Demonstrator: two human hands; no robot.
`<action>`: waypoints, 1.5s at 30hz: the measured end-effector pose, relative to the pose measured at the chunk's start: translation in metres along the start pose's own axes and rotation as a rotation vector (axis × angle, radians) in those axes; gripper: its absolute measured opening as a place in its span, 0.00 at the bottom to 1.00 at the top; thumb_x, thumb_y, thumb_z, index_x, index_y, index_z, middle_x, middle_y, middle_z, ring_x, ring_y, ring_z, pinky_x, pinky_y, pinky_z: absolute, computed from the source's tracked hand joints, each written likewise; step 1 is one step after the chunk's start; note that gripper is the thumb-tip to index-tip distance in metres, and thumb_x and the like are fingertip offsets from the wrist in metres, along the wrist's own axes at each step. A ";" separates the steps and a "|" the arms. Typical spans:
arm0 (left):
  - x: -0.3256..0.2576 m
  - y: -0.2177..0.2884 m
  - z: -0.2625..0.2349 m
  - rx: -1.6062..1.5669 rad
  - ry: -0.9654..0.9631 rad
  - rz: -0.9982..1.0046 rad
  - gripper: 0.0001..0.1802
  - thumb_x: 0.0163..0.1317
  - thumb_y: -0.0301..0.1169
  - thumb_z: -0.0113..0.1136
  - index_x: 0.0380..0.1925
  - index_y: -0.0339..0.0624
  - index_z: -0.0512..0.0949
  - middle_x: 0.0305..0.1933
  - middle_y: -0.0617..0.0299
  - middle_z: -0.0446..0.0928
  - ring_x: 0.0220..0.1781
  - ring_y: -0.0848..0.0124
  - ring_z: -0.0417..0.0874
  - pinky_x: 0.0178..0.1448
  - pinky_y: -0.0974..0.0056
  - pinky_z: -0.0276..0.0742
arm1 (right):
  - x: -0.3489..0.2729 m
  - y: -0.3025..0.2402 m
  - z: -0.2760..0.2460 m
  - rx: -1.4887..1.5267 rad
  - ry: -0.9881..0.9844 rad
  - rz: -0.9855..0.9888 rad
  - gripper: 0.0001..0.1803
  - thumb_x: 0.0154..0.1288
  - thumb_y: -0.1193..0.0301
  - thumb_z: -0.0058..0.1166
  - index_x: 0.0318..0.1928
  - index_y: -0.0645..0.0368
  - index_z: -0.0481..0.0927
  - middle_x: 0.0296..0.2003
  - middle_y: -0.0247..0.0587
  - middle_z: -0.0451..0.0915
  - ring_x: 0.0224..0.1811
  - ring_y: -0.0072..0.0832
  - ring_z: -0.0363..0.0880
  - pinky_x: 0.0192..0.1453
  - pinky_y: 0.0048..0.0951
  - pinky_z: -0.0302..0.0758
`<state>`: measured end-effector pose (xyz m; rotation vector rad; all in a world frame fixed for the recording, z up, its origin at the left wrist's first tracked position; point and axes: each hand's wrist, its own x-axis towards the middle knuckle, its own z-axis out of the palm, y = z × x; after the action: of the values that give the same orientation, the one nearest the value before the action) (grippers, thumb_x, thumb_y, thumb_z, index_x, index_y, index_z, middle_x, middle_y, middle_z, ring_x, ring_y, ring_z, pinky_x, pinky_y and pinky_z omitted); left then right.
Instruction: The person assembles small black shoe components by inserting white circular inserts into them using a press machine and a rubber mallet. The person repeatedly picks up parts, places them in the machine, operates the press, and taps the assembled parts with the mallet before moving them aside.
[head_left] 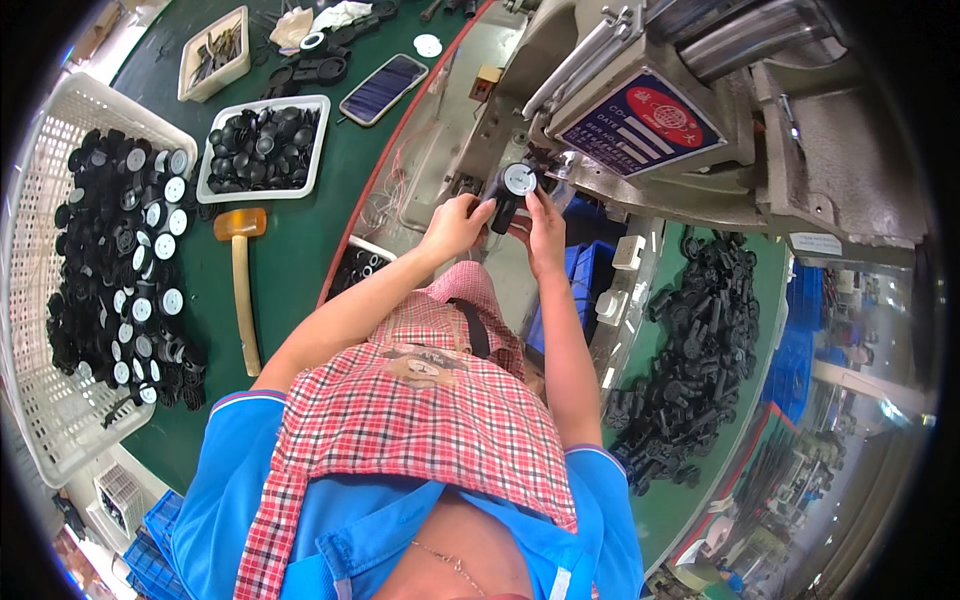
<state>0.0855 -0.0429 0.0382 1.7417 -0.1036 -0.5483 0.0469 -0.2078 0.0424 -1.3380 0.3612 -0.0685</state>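
In front of the machine, a black plastic caster (504, 212) with a light grey round disc on top is held between my two hands. My left hand (460, 224) is closed on its left side, thumb and fingers pinching the lower black part. On the right, my right hand (543, 232) grips it with the fingertips up beside the disc. The fingers' undersides are hidden. Just beyond the caster are the metal fittings of a grey press machine (740, 130), which carries a blue and red label plate (640, 125).
A yellow-headed mallet (243, 300) lies on the green table at left, beside a white basket (25, 300) of black wheels. Behind are a white tray (318, 165) of black caps and a phone (384, 90). Black parts (700, 350) are heaped at right; blue bins (580, 290) sit below.
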 end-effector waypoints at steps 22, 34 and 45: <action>-0.018 0.032 -0.025 0.036 -0.030 0.089 0.21 0.68 0.45 0.55 0.33 0.33 0.79 0.23 0.58 0.79 0.25 0.70 0.81 0.33 0.62 0.76 | 0.015 0.089 -0.042 -0.242 0.101 0.080 0.16 0.71 0.64 0.55 0.49 0.64 0.80 0.36 0.35 0.82 0.36 0.22 0.81 0.36 0.25 0.78; -0.188 -0.094 -0.206 0.229 0.507 -0.262 0.18 0.71 0.39 0.52 0.55 0.43 0.72 0.27 0.54 0.79 0.25 0.65 0.80 0.34 0.60 0.76 | 0.146 0.094 -0.089 -1.501 0.006 -0.495 0.12 0.62 0.69 0.52 0.41 0.64 0.82 0.40 0.59 0.81 0.44 0.55 0.78 0.51 0.49 0.74; -0.064 -0.036 -0.263 0.995 1.021 0.076 0.13 0.60 0.38 0.63 0.41 0.43 0.82 0.37 0.55 0.78 0.42 0.55 0.81 0.46 0.54 0.78 | 0.200 0.127 -0.137 -1.596 0.085 -0.659 0.09 0.57 0.62 0.62 0.35 0.50 0.85 0.32 0.49 0.85 0.37 0.49 0.84 0.41 0.47 0.78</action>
<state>0.1297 0.2259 0.0608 2.7594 0.3364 0.6205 0.1757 -0.3566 -0.1479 -3.0052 -0.0602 -0.4554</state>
